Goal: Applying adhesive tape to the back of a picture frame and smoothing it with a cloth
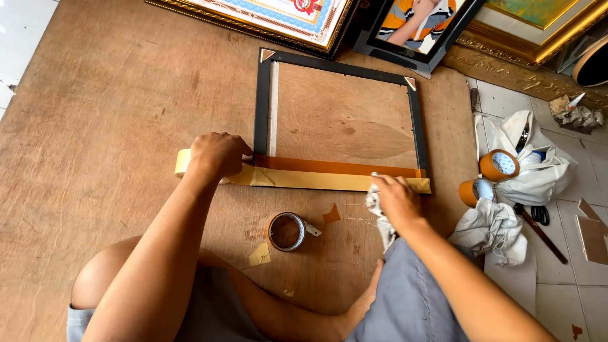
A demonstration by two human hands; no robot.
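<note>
A black picture frame [261, 107] lies face down on a brown wooden board [95, 126], its back a sheet of plywood. A strip of tan tape [316, 180] runs along the frame's near edge. My left hand [216, 155] is closed over a roll of tan tape [182, 162] at the strip's left end, by the frame's near left corner. My right hand [396, 199] holds a crumpled white cloth [379, 215] and presses it on the strip's right part, near the near right corner.
A small roll of brown tape [286, 231] and torn tape scraps [259, 255] lie on the board near my knees. Framed pictures [278, 16] lean at the far edge. On the tiled floor at right sit two orange tape rolls [499, 166], white cloth bags [538, 171] and scissors [539, 215].
</note>
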